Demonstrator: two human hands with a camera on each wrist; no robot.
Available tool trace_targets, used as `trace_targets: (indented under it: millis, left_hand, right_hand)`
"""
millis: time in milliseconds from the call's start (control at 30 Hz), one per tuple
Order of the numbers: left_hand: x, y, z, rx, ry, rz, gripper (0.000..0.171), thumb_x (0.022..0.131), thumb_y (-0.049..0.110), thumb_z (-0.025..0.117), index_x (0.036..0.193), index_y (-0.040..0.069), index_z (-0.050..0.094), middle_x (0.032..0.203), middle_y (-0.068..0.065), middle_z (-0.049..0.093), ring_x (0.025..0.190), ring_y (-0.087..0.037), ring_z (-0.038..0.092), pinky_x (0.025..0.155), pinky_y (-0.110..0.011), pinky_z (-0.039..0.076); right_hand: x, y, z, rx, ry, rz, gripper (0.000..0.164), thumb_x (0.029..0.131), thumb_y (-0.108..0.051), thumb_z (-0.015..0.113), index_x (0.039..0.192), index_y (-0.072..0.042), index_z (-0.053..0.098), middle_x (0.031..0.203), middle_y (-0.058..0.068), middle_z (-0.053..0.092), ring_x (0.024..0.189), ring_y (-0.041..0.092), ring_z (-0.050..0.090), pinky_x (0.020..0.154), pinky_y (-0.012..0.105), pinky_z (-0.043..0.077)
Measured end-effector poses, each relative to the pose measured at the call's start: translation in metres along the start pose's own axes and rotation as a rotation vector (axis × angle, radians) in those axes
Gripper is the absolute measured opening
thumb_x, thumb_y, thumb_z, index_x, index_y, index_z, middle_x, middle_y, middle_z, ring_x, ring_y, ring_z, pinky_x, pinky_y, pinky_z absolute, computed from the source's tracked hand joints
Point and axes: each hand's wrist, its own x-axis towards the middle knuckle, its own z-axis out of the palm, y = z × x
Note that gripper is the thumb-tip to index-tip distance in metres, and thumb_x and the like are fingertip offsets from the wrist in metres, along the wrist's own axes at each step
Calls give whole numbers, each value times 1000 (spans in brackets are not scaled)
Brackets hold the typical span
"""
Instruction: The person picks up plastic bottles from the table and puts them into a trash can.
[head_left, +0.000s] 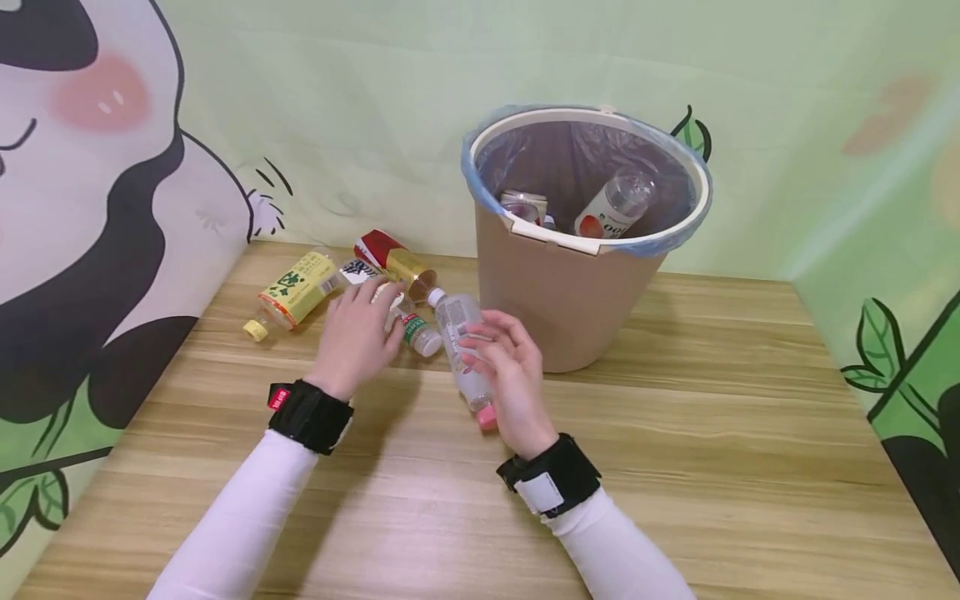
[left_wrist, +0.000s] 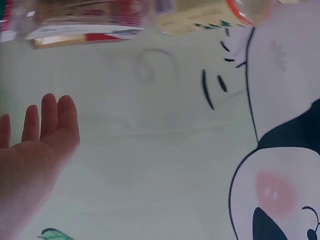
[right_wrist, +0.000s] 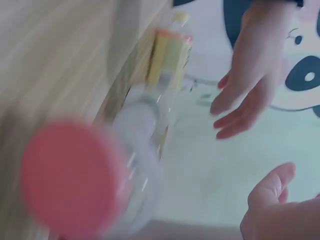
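A person's two hands are apart, palms partly facing each other, above a wooden table (head_left: 675, 500). The left hand (head_left: 356, 329) hovers over a cluster of bottles, fingers loose and slightly bent; the right hand (head_left: 517, 375), also relaxed, is just beside a clear pink-ended bottle (head_left: 452, 321). The right wrist view suggests neither grips anything. That bottle lies on its side, pink end toward the person, seemingly within easy reach of the right palm. Near the left hand lie a green-labelled bottle (head_left: 415, 329) and a yellow-labelled bottle (head_left: 296, 287), on their sides and probably able to roll. Behind the right hand stands a brown bin (head_left: 555, 308), its liner (head_left: 474, 179) folded over the rim, presumably to keep it from slipping; a clear bottle (head_left: 618, 204) leans inside.
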Motion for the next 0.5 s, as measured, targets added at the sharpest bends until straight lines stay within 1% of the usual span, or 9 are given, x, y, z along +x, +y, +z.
trace_targets:
  millis: [67, 167, 267, 367, 500]
  left_hand:
    - [7, -12, -3, 18, 8, -20, 46, 93, 18, 60, 137, 6, 56, 143, -20, 54, 128, -46, 52, 101, -63, 46]
    - [18, -30, -5, 24, -5, -68, 49, 92, 16, 59, 139, 5, 54, 143, -22, 53, 128, -48, 51, 101, -65, 44]
    - [25, -50, -6, 15, -30, -131, 52, 91, 15, 58, 141, 5, 51, 144, -22, 51, 128, -51, 49, 100, -68, 42]
    - [28, -69, -6, 7, -55, -195, 56, 90, 15, 59, 144, 6, 48, 147, -25, 46, 131, -54, 45, 103, -71, 38]
    - [29, -86, -5, -6, -103, -284, 66, 87, 16, 64, 149, 9, 41, 152, -30, 39, 134, -57, 38, 104, -75, 34]
  right_hand:
    - [-1, 2, 6, 33, -9, 25, 32, 96, 3, 45, 127, -4, 52, 108, 2, 64, 97, 16, 66, 90, 29, 55]
    - [-3, 4, 13, 54, -29, 52, 33, 95, 3, 45, 127, -5, 51, 107, 1, 64, 97, 16, 66, 88, 28, 55]
    - [-5, 6, 17, 49, -53, 60, 37, 94, 4, 44, 131, 0, 49, 107, 1, 63, 96, 14, 66, 87, 26, 55]
    - [-7, 8, 19, 40, -65, 59, 38, 93, 4, 45, 130, -1, 49, 107, 2, 64, 96, 14, 66, 86, 26, 56]
    - [-10, 11, 18, 25, -79, 57, 38, 92, 4, 45, 130, -2, 50, 110, 5, 64, 97, 14, 66, 86, 26, 56]
